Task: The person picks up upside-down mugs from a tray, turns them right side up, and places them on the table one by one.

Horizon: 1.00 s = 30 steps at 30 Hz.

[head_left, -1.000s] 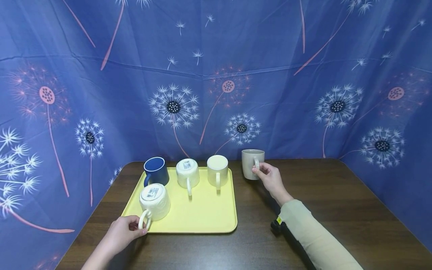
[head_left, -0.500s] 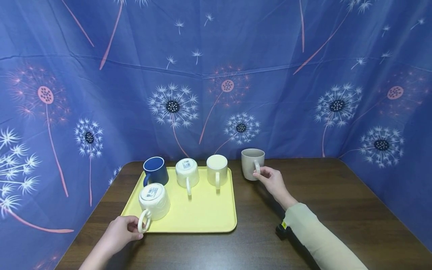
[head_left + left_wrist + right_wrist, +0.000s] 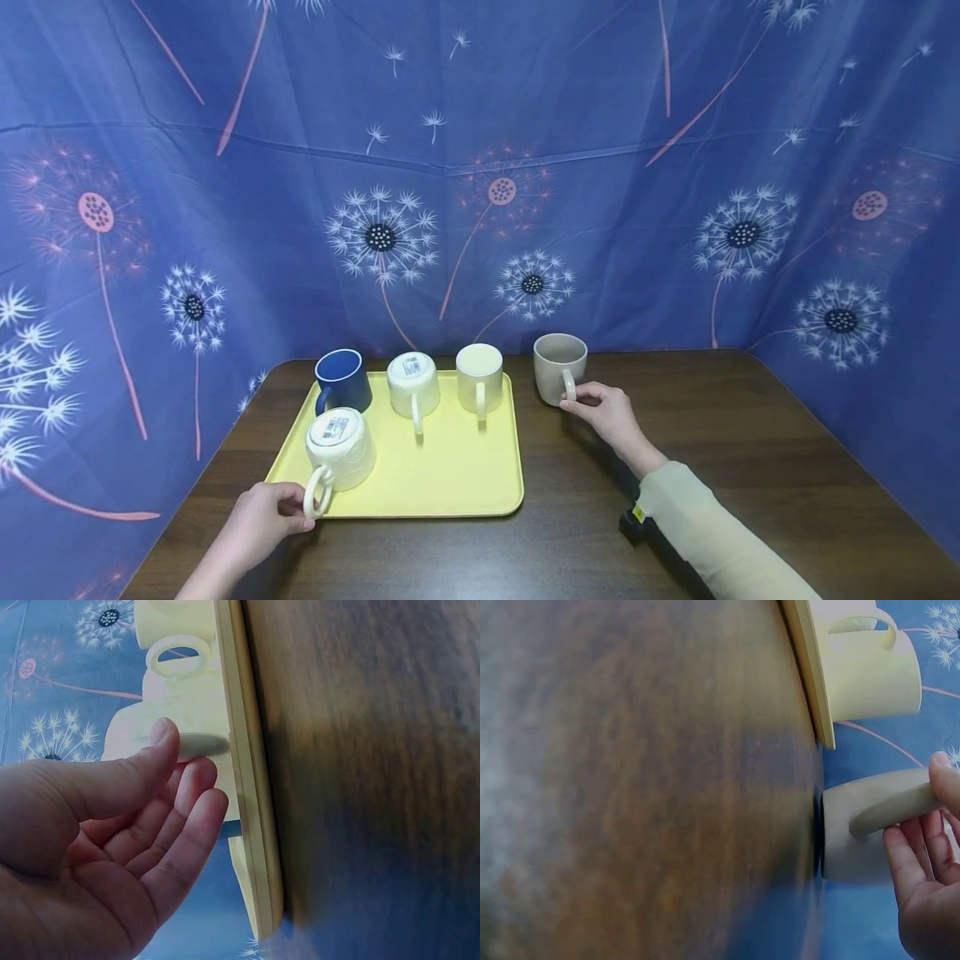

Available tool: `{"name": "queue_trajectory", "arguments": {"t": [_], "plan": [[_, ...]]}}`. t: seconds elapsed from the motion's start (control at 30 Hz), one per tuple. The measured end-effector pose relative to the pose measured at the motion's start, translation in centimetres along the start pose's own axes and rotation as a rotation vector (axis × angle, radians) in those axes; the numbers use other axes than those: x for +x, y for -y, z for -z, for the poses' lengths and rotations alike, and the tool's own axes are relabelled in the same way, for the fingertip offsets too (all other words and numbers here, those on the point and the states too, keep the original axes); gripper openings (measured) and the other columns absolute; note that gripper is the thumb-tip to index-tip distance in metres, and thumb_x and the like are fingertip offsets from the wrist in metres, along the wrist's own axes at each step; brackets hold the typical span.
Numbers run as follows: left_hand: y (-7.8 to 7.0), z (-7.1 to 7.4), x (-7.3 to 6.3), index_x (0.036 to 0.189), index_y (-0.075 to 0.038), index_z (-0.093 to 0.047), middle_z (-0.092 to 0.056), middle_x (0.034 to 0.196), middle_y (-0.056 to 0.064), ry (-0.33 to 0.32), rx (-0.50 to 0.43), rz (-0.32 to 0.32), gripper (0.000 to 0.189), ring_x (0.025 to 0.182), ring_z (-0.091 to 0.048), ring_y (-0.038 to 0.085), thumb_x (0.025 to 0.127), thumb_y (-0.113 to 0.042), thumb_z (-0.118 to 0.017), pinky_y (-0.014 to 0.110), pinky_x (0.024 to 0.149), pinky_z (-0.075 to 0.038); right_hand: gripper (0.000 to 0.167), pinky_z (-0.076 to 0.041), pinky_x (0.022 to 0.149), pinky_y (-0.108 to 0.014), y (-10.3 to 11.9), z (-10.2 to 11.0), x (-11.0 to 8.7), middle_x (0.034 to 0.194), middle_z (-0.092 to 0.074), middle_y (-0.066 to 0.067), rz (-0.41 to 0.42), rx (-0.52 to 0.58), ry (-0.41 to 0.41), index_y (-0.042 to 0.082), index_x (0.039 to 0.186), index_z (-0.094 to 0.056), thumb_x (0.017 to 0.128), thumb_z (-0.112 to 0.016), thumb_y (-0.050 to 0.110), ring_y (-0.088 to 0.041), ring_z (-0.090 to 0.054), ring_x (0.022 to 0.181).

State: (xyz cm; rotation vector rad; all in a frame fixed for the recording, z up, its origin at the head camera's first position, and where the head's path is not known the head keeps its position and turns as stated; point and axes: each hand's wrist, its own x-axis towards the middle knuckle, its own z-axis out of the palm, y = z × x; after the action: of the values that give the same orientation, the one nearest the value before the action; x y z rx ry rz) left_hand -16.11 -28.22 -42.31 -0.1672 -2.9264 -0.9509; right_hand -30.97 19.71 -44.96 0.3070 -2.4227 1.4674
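In the head view, my left hand (image 3: 258, 525) is at the handle of an upside-down white mug (image 3: 341, 450), which stands on the front left of a yellow tray (image 3: 465, 479). In the left wrist view the fingers (image 3: 191, 840) are loosely bent beside that handle, the thumb apart from them. My right hand (image 3: 611, 421) pinches the handle of a grey mug (image 3: 558, 362), right way up at the table's back, right of the tray. The right wrist view shows the grey mug's base close to the tabletop; whether it touches is unclear.
Along the tray's back are a dark blue mug (image 3: 343, 383), an upside-down white mug (image 3: 412, 387) and a cream mug (image 3: 478, 379). A patterned blue cloth (image 3: 600, 208) hangs behind the brown wooden table (image 3: 720, 433).
The grey mug has come slightly towards me and down with my right hand. My left thumb has slid a little away from the white mug's handle, while the tray mugs keep their places.
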Motion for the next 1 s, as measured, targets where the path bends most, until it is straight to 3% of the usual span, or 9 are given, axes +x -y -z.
{"name": "queue_trajectory", "arguments": {"t": [0.23,0.6,1.0], "plan": [[-0.1,-0.2,0.1,0.072,-0.014,-0.067,-0.064,0.064,-0.008,-0.012,0.012,-0.019,0.015,0.061,-0.052,-0.002,0.066,-0.008,-0.08,0.021,0.058,-0.042,0.015,-0.052,0.07,-0.019,0.3,0.1,-0.4,0.088,-0.073,-0.006,-0.001,0.002,0.009,0.008,0.087,-0.075,0.073,-0.08,0.011,-0.007,-0.068,0.082],[-1.0,-0.1,0.0,0.071,-0.016,-0.066,-0.066,0.068,-0.009,-0.081,0.031,0.012,0.016,0.064,-0.055,-0.001,0.067,-0.01,-0.081,0.023,0.062,-0.045,0.018,-0.05,0.075,-0.019,0.2,0.4,-0.7,0.087,-0.073,-0.001,0.006,-0.051,0.044,0.008,0.087,-0.076,0.071,-0.082,0.012,-0.013,-0.066,0.09],[-2.2,-0.3,0.1,0.071,-0.015,-0.067,-0.066,0.068,-0.008,-0.122,0.001,0.015,0.018,0.064,-0.055,-0.001,0.065,-0.007,-0.081,0.022,0.063,-0.047,0.017,-0.051,0.073,-0.023,-0.1,0.4,-0.9,0.09,-0.073,-0.004,-0.076,-0.087,0.065,0.011,0.089,-0.075,0.073,-0.08,0.015,-0.021,-0.067,0.09]]}}
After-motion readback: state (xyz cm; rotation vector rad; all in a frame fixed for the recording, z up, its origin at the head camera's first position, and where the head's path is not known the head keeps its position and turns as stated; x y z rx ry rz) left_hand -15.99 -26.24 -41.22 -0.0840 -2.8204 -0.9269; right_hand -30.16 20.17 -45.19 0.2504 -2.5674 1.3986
